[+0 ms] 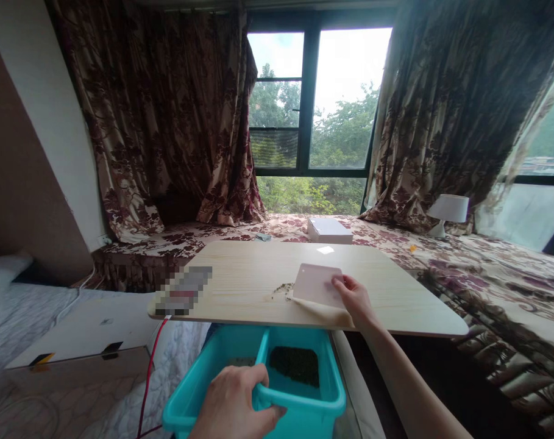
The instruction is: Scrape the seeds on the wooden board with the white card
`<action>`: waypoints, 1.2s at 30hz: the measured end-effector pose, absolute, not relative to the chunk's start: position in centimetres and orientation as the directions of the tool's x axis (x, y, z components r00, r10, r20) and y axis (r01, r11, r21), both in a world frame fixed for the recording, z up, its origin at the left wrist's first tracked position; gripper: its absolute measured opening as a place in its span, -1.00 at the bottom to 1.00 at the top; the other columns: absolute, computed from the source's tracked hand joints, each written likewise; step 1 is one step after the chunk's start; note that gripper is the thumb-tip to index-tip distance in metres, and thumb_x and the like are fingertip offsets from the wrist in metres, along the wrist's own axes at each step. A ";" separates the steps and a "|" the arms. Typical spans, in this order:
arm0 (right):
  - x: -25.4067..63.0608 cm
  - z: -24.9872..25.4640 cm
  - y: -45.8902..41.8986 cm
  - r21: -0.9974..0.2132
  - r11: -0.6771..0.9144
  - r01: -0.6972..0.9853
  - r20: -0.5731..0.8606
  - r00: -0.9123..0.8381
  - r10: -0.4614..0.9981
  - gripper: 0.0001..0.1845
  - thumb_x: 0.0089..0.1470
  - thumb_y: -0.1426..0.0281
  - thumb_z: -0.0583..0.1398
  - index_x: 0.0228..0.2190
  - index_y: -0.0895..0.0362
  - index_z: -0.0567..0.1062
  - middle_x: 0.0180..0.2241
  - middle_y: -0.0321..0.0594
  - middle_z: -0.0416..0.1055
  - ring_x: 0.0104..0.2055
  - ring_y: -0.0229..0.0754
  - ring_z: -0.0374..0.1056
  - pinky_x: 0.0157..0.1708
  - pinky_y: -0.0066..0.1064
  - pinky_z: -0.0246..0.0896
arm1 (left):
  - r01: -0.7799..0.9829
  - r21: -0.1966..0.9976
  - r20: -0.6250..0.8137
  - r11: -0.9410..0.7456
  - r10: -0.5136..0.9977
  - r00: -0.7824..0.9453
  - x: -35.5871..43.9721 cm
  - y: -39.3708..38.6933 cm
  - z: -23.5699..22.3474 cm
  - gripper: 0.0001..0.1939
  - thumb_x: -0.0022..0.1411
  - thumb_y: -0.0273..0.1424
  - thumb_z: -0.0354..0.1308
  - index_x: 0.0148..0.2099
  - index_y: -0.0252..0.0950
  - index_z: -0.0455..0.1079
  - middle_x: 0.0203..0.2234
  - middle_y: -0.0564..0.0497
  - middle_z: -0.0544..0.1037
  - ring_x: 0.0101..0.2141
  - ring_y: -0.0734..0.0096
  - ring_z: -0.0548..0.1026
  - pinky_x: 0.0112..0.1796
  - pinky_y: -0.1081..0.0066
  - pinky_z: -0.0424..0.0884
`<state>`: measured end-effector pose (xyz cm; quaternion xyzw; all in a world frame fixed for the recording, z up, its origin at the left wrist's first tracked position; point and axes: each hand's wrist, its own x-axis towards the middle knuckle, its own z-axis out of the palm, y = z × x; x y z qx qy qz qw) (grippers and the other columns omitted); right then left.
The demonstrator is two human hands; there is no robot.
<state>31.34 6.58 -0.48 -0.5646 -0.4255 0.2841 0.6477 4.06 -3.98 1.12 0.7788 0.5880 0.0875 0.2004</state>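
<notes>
My right hand (353, 299) pinches the right side of a thin, pale, flat rectangular sheet (317, 282) with a small hole in one corner. It is held over the light wooden tabletop (395, 286). Beside the sheet's left edge lies a scatter of small dark bits (283, 289). A beige flap (326, 311) curls below the sheet near the table's front edge. Lower down, the fingers of my left hand (240, 399) are closed on the divider of a two-part teal bin (336, 399). Dark green loose material (295, 364) covers part of the right compartment's floor. My hand hides much of the left compartment.
A blurred-out flat object (185, 289) with a red cable (151, 360) lies at the table's left end. A white box (330, 230) and a lamp (449, 210) stand on the window seat. On the bed at left rests a large white carton (89, 332).
</notes>
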 end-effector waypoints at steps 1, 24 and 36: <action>31.3 -0.6 6.6 -0.973 0.201 0.112 0.230 0.477 0.849 -0.69 -0.20 0.22 0.23 -0.41 0.18 0.51 -0.44 -0.17 0.52 -0.45 -0.19 0.39 -0.46 -0.42 0.26 | 0.882 0.412 -0.100 -0.227 0.952 0.291 4.1 -4.0 1.1 -0.88 -0.05 -0.31 0.16 -0.38 -0.18 0.38 -0.42 0.09 0.52 -0.26 0.28 0.42 -0.29 0.47 0.17; 30.7 -0.1 5.9 -0.977 0.203 0.063 0.209 0.470 0.858 -0.69 -0.21 0.21 0.24 -0.42 0.17 0.52 -0.48 -0.21 0.52 -0.49 -0.22 0.39 -0.48 -0.43 0.26 | 0.851 0.464 -0.047 -0.246 0.953 0.301 3.6 -3.9 0.2 -0.91 -0.04 -0.32 0.15 -0.43 -0.19 0.33 -0.48 0.13 0.48 -0.31 0.35 0.40 -0.34 0.48 0.11; 30.3 -0.4 5.9 -0.980 0.186 0.070 0.198 0.438 0.877 -0.67 -0.22 0.20 0.23 -0.40 0.16 0.51 -0.44 -0.17 0.53 -0.48 -0.20 0.39 -0.51 -0.44 0.24 | 0.861 0.448 -0.054 -0.242 0.954 0.296 3.7 -4.1 0.5 -0.92 -0.04 -0.33 0.14 -0.45 -0.20 0.32 -0.48 0.11 0.48 -0.31 0.33 0.41 -0.35 0.47 0.11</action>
